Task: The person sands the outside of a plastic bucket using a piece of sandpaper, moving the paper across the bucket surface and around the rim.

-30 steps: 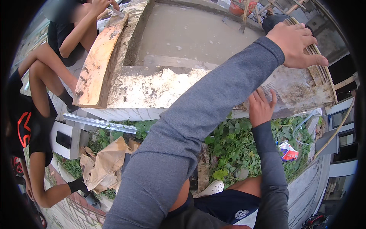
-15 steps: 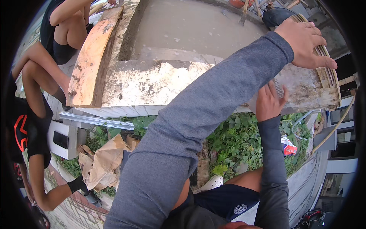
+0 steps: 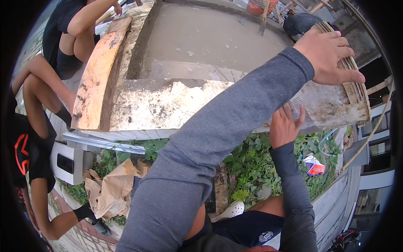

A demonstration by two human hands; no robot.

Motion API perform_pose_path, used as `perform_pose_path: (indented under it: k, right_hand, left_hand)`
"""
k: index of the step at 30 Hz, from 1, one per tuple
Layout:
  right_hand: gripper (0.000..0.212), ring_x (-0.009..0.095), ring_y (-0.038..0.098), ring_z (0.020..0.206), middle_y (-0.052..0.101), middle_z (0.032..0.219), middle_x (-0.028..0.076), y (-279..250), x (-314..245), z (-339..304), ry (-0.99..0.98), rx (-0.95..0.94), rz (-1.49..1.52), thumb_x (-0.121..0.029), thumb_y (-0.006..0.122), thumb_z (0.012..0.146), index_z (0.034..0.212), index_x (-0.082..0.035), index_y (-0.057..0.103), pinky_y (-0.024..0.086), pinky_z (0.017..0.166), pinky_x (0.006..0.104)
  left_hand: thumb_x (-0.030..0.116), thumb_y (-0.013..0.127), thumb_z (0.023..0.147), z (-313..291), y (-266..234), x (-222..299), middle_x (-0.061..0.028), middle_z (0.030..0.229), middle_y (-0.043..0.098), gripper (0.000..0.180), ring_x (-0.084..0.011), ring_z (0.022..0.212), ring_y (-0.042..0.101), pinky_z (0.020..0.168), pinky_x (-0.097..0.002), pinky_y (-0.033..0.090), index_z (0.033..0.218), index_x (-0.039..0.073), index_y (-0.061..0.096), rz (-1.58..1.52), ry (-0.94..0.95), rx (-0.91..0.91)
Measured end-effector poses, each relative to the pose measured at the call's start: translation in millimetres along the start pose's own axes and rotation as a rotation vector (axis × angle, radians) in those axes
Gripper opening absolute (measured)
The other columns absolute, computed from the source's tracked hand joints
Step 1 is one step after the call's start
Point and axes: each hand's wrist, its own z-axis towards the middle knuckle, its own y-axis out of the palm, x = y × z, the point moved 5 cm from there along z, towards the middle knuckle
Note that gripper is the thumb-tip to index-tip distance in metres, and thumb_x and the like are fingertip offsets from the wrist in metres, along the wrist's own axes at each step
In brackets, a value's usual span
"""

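My left hand (image 3: 329, 56) reaches across to the upper right and rests, fingers spread, on a stack of thin wooden sheets (image 3: 357, 86) along the form's right end. Below that forearm, my right hand (image 3: 283, 128) lies with fingers stretched against the near side of the stained board (image 3: 331, 107). A piece of fine mesh (image 3: 299, 110) shows beside its fingertips, partly hidden by my left sleeve. Grey wet mix (image 3: 214, 44) fills the shallow wooden form beyond, with a whitened board (image 3: 163, 101) as its near edge.
A thick plank (image 3: 100, 80) runs along the left side, with two seated people (image 3: 35, 138) next to it. Below are metal channels (image 3: 105, 143), crumpled brown paper (image 3: 111, 189), green plants (image 3: 254, 161) and a torn packet (image 3: 314, 165). An orange bucket (image 3: 256, 7) and black container (image 3: 300, 25) stand beyond.
The whole view has shifted, so the form sits lower in the picture. My right hand has slid slightly left along the board's edge. My left hand stays on the wooden sheets.
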Motion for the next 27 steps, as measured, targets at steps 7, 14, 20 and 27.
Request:
perform_pose_path:
  k: [7,14,20,27]
  right_hand:
    - [0.015,0.007,0.059,0.137,0.073,0.134,-0.008,37,-6,-49,-0.1,-0.155,0.079,-0.01,0.061,0.096,0.106,-0.019,0.068,0.021,0.128,0.0517]
    - [0.02,0.008,0.059,0.137,0.073,0.133,-0.008,31,-4,-43,-0.157,-0.079,0.125,-0.009,0.061,0.095,0.111,-0.018,0.069,0.018,0.129,0.053]
    - [0.014,0.006,0.057,0.139,0.072,0.137,-0.009,-5,21,-4,0.014,0.017,0.116,-0.012,0.06,0.097,0.107,-0.02,0.067,0.017,0.13,0.0529]
    - [0.019,0.004,0.058,0.138,0.071,0.14,-0.008,-5,16,-10,-0.068,0.02,0.044,-0.01,0.061,0.097,0.107,-0.025,0.067,0.011,0.129,0.0495]
  left_hand:
    - [0.092,0.039,0.092,6,6,-2,-0.0112,0.152,0.06,0.099,-0.0289,0.144,0.054,0.119,-0.0434,0.044,0.146,0.012,0.064,-0.099,-0.012,-0.062]
    - [0.098,0.033,0.087,6,18,-6,-0.0051,0.158,0.056,0.104,-0.0254,0.155,0.042,0.124,-0.0489,0.035,0.146,0.019,0.066,-0.008,-0.062,-0.044]
    - [0.097,0.036,0.087,9,16,-1,-0.006,0.154,0.06,0.103,-0.0256,0.153,0.045,0.124,-0.0479,0.036,0.145,0.018,0.066,-0.026,-0.051,0.021]
    - [0.084,0.043,0.097,6,-9,8,-0.0115,0.155,0.058,0.089,-0.03,0.151,0.046,0.121,-0.0487,0.039,0.141,0.011,0.066,-0.076,0.002,-0.01]
